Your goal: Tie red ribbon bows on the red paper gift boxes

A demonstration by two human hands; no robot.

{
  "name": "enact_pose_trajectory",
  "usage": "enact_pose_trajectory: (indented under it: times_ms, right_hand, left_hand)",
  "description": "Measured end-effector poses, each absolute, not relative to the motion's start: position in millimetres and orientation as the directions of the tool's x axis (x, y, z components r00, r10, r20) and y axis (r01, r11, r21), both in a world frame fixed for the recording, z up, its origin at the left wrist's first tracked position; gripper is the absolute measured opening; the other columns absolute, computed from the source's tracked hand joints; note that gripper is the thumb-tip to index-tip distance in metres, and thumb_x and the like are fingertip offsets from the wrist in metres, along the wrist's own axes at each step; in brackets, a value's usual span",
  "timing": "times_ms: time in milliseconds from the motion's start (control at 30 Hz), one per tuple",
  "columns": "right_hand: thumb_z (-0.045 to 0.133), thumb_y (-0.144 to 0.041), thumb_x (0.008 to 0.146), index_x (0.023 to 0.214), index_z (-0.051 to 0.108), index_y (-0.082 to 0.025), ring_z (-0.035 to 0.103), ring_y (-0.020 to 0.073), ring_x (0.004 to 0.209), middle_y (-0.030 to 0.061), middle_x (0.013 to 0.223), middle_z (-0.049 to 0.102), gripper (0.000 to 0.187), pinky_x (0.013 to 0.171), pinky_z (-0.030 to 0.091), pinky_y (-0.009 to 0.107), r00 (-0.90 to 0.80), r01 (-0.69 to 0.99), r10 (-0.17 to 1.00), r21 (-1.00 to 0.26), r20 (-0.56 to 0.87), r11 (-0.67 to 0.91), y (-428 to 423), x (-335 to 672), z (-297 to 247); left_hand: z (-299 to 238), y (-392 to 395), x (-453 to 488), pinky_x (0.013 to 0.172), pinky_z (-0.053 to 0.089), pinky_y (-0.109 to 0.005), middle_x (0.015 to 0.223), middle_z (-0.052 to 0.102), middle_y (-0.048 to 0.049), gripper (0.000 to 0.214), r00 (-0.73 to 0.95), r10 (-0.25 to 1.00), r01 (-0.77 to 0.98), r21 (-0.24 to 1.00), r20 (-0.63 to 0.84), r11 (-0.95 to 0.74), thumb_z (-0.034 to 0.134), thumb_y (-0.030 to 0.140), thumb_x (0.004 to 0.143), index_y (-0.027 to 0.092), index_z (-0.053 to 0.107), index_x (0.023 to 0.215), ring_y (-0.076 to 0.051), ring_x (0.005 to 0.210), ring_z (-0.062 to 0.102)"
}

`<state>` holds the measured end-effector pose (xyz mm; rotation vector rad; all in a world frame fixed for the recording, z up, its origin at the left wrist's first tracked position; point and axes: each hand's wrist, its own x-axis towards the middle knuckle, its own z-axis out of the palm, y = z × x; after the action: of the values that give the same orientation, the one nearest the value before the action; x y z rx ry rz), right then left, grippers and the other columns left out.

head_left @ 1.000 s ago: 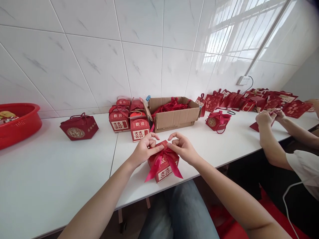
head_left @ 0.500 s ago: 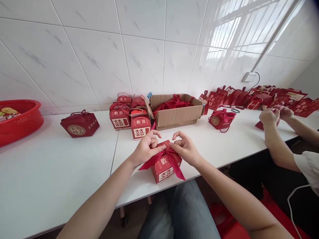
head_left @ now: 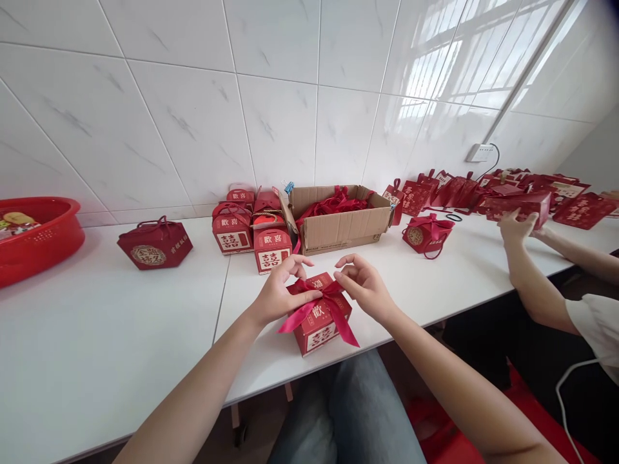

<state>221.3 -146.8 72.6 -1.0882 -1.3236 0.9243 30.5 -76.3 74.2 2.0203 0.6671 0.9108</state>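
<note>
A small red gift box (head_left: 308,338) with white and gold lettering stands on the table right in front of me. A dark pink ribbon (head_left: 345,328) is tied in a bow across its top, and the two tails hang down over the front. My left hand (head_left: 285,290) is at the bow's left side, its thumb lying along the knot and its fingers curled around the left loop. On the other side my right hand (head_left: 362,283) pinches the right loop between thumb and index finger. The ends of some fingers are hidden behind the ribbon.
Behind the box stand several red gift boxes (head_left: 232,235) and a cardboard carton (head_left: 343,232) of red ribbons. A hexagonal red box (head_left: 155,243) and a red basin (head_left: 43,241) are to the left. At right, a bowed box (head_left: 425,235) sits near a co-worker's hands (head_left: 517,225).
The bow's left loop now shows more, and the left tail has shifted inward. My right thumb has drawn slightly off the knot. The co-worker's hands have moved back with a red box.
</note>
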Motion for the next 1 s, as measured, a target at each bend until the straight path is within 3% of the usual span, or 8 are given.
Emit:
enact_pose_trajectory:
  times_ms: [100,233,333,467,600,733,867,1000]
  right_hand:
    - [0.058,-0.037,0.082,0.089,0.053,-0.019,0.039,0.0075,0.048,-0.0025,0.067,0.054,0.02,0.048,0.031,0.024,0.135,0.306,0.928,-0.905,0.347,0.294,-151.4,227.2,70.0]
    - [0.051,-0.022,0.081,0.092,0.055,-0.02,0.044,0.0099,0.055,-0.0005,0.072,0.056,0.012,0.055,0.039,0.026,0.219,0.379,0.887,-0.873,0.407,0.307,-161.1,243.6,65.7]
    - [0.048,-0.011,0.073,0.114,0.05,-0.023,0.056,0.0154,0.088,0.0077,0.116,0.056,0.043,0.073,0.047,0.03,0.038,0.359,0.922,-0.866,0.385,0.347,-166.6,259.8,62.1]
    - [0.063,-0.014,0.07,0.149,0.008,-0.031,0.034,0.0235,0.135,0.0113,0.154,0.02,0.097,0.104,0.037,0.042,-0.419,0.377,0.898,-0.874,0.132,0.305,-160.1,271.9,53.2]
    - [0.074,-0.023,0.067,0.15,-0.007,-0.03,0.035,0.024,0.136,0.0135,0.154,0.023,0.116,0.11,0.031,0.044,-0.598,0.239,0.8,-0.943,0.043,0.23,-137.4,266.1,40.1]
    - [0.08,-0.025,0.06,0.151,0.005,-0.027,0.039,0.0255,0.133,0.0131,0.149,0.032,0.118,0.108,0.034,0.042,-0.623,0.123,0.778,-0.972,0.08,0.199,-123.9,253.0,33.6]
    - [0.082,-0.023,0.056,0.147,0.021,-0.025,0.04,0.0271,0.132,0.0108,0.145,0.039,0.109,0.111,0.03,0.043,-0.53,0.129,0.834,-0.958,0.153,0.258,-134.3,260.3,29.8]
    - [0.081,-0.024,0.057,0.142,0.027,-0.02,0.051,0.0298,0.122,0.0154,0.135,0.049,0.101,0.102,0.041,0.046,-0.278,0.218,0.956,-0.964,0.09,0.154,-155.0,312.0,17.1]
  left_hand:
    - [72.0,-73.6,29.4,0.097,0.037,-0.037,0.101,0.054,-0.0046,0.049,0.587,0.669,0.124,0.766,0.456,-0.631,0.074,0.036,0.073,0.025,0.049,0.114,-0.021,0.1,0.051]
    - [71.7,-67.2,29.1,0.103,0.033,-0.039,0.118,0.052,-0.0086,0.038,0.48,0.71,-0.043,0.822,0.515,-0.567,0.061,0.034,0.081,0.023,0.05,0.115,-0.024,0.116,0.045]
    - [70.7,-60.2,30.9,0.1,0.035,-0.037,0.11,0.054,-0.0075,0.028,0.265,0.806,-0.21,0.848,0.529,-0.487,0.054,0.033,0.079,0.021,0.052,0.104,-0.024,0.114,0.047]
    - [67.0,-54.3,34.4,0.098,0.036,-0.034,0.103,0.055,-0.0058,0.022,0.139,0.862,-0.257,0.858,0.488,-0.444,0.05,0.029,0.077,0.02,0.05,0.098,-0.021,0.109,0.049]
    - [62.6,-54.9,37.4,0.091,0.039,-0.032,0.101,0.056,-0.006,0.023,0.145,0.897,-0.238,0.895,0.418,-0.378,0.049,0.031,0.074,0.019,0.049,0.094,-0.021,0.106,0.051]
    - [56.3,-56.8,40.2,0.086,0.04,-0.032,0.099,0.057,-0.0058,0.023,0.174,0.921,-0.195,0.929,0.349,-0.315,0.047,0.032,0.074,0.019,0.049,0.093,-0.021,0.102,0.052]
    - [45.3,-55.3,44.0,0.088,0.039,-0.032,0.1,0.056,-0.0047,0.021,0.181,0.936,-0.134,0.95,0.303,-0.282,0.046,0.032,0.076,0.02,0.049,0.093,-0.02,0.103,0.051]
    - [29.6,-50.9,52.0,0.086,0.039,-0.032,0.095,0.054,-0.0037,0.022,0.16,0.952,-0.084,0.965,0.26,-0.249,0.047,0.036,0.078,0.021,0.047,0.093,-0.02,0.099,0.05]
